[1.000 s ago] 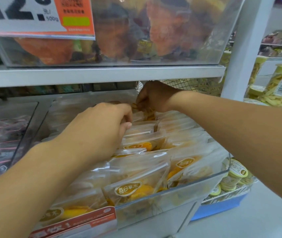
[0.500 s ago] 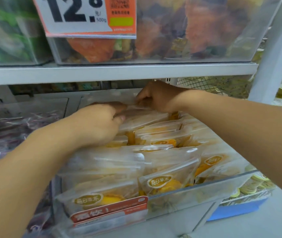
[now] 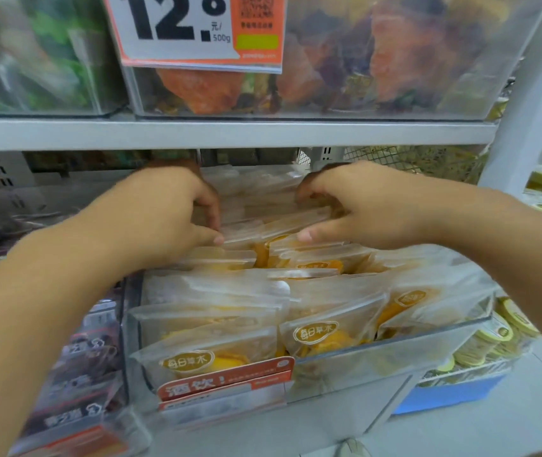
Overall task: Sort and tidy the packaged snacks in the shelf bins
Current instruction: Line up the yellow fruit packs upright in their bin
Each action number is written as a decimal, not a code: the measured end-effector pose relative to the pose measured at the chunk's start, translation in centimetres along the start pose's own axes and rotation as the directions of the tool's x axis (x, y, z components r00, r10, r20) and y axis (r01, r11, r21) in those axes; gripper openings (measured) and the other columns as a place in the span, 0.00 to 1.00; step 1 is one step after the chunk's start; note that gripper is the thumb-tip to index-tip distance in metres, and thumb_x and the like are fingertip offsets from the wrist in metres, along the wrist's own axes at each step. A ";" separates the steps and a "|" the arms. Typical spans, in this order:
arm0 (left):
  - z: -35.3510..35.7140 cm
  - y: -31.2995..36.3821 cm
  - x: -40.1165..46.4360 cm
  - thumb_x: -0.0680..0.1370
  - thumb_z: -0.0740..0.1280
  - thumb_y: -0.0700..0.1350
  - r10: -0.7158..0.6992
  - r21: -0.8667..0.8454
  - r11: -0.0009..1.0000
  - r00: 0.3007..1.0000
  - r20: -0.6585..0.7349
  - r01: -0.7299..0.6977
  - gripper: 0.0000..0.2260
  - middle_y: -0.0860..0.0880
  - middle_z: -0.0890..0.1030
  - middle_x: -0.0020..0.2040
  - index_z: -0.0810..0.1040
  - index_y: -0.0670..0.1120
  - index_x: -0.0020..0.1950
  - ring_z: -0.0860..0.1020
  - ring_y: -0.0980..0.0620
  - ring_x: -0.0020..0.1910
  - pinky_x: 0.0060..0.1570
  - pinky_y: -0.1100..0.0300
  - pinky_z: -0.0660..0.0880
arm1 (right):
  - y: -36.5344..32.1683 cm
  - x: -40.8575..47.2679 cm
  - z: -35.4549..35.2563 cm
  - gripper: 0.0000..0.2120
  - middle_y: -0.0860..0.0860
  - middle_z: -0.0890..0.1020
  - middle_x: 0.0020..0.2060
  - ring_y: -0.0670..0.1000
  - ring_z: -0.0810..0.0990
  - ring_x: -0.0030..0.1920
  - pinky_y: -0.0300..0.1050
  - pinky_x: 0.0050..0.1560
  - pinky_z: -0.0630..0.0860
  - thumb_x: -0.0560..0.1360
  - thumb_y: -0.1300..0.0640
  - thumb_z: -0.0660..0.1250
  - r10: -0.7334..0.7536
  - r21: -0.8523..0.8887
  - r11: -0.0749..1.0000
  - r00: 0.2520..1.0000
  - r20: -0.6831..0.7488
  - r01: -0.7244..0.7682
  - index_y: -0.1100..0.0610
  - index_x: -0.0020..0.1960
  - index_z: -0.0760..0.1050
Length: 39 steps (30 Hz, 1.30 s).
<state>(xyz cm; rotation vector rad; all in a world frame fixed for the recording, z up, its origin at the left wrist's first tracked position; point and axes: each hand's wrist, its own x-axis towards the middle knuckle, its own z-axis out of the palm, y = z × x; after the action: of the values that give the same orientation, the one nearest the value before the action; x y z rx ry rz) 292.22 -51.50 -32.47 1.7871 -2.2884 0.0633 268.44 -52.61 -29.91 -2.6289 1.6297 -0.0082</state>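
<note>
Gripping rear snack packets (image 3: 263, 222) — left hand (image 3: 167, 209), right hand (image 3: 358, 206)

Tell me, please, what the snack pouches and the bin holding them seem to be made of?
Snack pouches: apparently thin frosted plastic film, since the orange contents show dimly through and the tops crease. Bin: probably rigid clear plastic such as acrylic; its front wall is see-through, glossy and keeps a straight edge.

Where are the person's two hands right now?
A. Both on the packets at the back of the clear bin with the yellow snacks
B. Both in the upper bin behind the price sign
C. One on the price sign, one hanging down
A: the left hand and right hand both grip the back row of snack packets in the clear bin.
</note>
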 end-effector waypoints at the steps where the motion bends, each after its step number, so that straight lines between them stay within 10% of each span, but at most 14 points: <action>1: -0.1 -0.1 -0.1 0.70 0.76 0.56 -0.016 -0.020 1.000 0.999 0.029 0.017 0.07 0.55 0.80 0.45 0.82 0.56 0.41 0.76 0.53 0.44 0.44 0.60 0.71 | -0.4 -0.2 0.1 0.28 0.46 0.77 0.64 0.48 0.76 0.60 0.41 0.59 0.72 0.74 0.38 0.69 0.011 -0.008 1.000 1.000 -0.003 -0.011 0.49 0.70 0.72; 8: -0.2 -0.6 0.1 0.71 0.78 0.47 -0.061 -0.098 0.993 0.996 0.058 0.066 0.11 0.56 0.81 0.37 0.79 0.55 0.33 0.77 0.57 0.38 0.39 0.63 0.72 | -0.9 0.5 0.7 0.30 0.52 0.78 0.61 0.52 0.80 0.54 0.46 0.55 0.79 0.70 0.64 0.75 0.132 -0.037 0.990 0.987 -0.087 -0.136 0.46 0.68 0.74; 15: 0.0 -1.0 -0.1 0.68 0.81 0.47 -0.092 -0.112 0.989 0.996 0.009 0.093 0.14 0.57 0.80 0.38 0.77 0.57 0.31 0.77 0.57 0.38 0.42 0.62 0.70 | -2.7 0.7 2.4 0.18 0.48 0.81 0.45 0.46 0.80 0.41 0.41 0.46 0.78 0.64 0.59 0.82 0.142 0.278 0.959 0.948 -0.286 -0.059 0.51 0.51 0.82; 21: 0.2 -1.4 -0.5 0.70 0.79 0.41 -0.061 -0.114 0.992 0.998 -0.020 0.059 0.12 0.62 0.75 0.33 0.80 0.56 0.37 0.70 0.68 0.30 0.30 0.75 0.63 | -1.8 1.0 2.9 0.11 0.48 0.83 0.42 0.51 0.82 0.44 0.50 0.50 0.81 0.69 0.63 0.75 0.118 0.063 0.993 0.948 -0.296 -0.104 0.48 0.44 0.84; 29: 0.8 -0.7 -1.4 0.72 0.74 0.58 0.065 -0.193 0.977 0.992 -0.109 -0.086 0.06 0.59 0.82 0.44 0.85 0.58 0.44 0.77 0.58 0.45 0.47 0.59 0.72 | -2.1 0.3 2.6 0.13 0.43 0.83 0.42 0.43 0.77 0.41 0.45 0.48 0.79 0.68 0.43 0.78 0.045 0.110 0.994 0.966 -0.255 -0.018 0.46 0.49 0.84; 34: 1.0 -0.3 -0.5 0.72 0.77 0.49 0.040 -0.169 0.984 0.996 -0.086 -0.054 0.09 0.60 0.81 0.37 0.80 0.60 0.36 0.77 0.63 0.38 0.39 0.65 0.70 | -2.9 1.6 3.1 0.02 0.47 0.84 0.34 0.51 0.82 0.39 0.49 0.47 0.81 0.69 0.54 0.78 -0.002 0.065 0.998 0.965 -0.261 0.020 0.49 0.41 0.86; 39: 0.8 -0.6 -0.2 0.71 0.78 0.45 0.000 -0.081 0.997 0.996 -0.084 -0.007 0.12 0.60 0.77 0.35 0.79 0.57 0.33 0.72 0.63 0.35 0.38 0.63 0.67 | -2.6 1.3 3.1 0.14 0.45 0.86 0.38 0.42 0.84 0.41 0.40 0.51 0.82 0.72 0.67 0.72 -0.004 0.305 0.945 0.933 -0.360 0.122 0.49 0.46 0.87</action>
<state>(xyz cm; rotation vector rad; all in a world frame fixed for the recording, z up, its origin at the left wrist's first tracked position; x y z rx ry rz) 292.70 -51.63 -33.31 1.7072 -2.2038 0.0435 271.42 -52.49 -32.91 -2.5206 1.4675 -0.7304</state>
